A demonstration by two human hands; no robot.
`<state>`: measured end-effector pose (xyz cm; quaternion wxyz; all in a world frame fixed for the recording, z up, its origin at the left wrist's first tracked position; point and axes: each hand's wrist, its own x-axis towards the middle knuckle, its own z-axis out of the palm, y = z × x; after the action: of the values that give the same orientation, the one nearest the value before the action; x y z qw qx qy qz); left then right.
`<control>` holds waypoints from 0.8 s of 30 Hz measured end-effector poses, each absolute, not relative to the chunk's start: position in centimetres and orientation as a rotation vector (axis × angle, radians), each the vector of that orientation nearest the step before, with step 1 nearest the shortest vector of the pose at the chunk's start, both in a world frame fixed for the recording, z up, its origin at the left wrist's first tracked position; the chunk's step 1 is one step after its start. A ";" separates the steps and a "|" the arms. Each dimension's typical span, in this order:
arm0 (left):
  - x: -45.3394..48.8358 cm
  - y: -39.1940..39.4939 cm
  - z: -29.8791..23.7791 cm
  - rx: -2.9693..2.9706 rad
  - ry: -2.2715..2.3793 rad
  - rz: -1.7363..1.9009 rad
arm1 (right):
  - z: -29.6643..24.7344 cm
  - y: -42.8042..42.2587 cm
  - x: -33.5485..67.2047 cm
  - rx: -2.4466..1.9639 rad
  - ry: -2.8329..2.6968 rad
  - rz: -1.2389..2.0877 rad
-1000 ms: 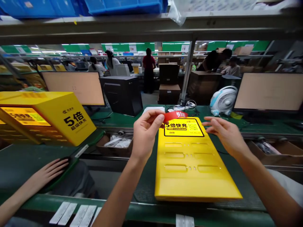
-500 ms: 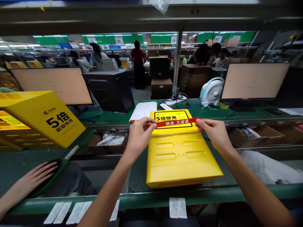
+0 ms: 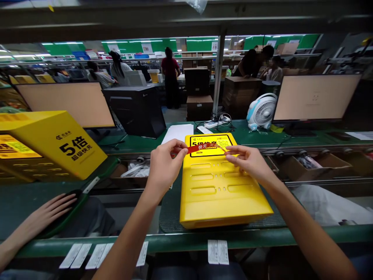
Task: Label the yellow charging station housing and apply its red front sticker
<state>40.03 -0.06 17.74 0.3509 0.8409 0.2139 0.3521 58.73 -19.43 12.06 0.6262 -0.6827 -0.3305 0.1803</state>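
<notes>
My left hand (image 3: 165,163) pinches the left end of a red sticker strip (image 3: 201,147) with white printing. At the strip's other end, the thumb and fingers of my right hand (image 3: 251,161) are closed, and the strip bends and narrows there. The strip hangs over the top of a yellow case (image 3: 224,204), across its black-framed printed label (image 3: 198,153). That case lies on a dark ribbed mat (image 3: 169,221), its slotted face up. Whether the strip touches the case I cannot tell.
Another yellow case (image 3: 75,155) stands at left, near a co-worker's hand (image 3: 55,208). Beyond are two monitors (image 3: 316,99), a black computer tower (image 3: 135,111) and a small fan (image 3: 262,111). Cardboard bins (image 3: 323,165) sit below; white labels (image 3: 218,252) hang on the front edge.
My right hand has moved left, toward my left hand. The red sticker strip, stretched straight before, is now bent at its right end and sits slightly further left.
</notes>
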 end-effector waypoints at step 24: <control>42.3 0.8 12.5 1.893 0.557 0.697 | 11.5 -20.7 59.3 -1.483 -0.519 0.095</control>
<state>42.29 0.75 12.51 0.5007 0.7831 0.2303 0.2883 59.33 -20.70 11.54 0.7061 -0.6672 -0.2335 0.0426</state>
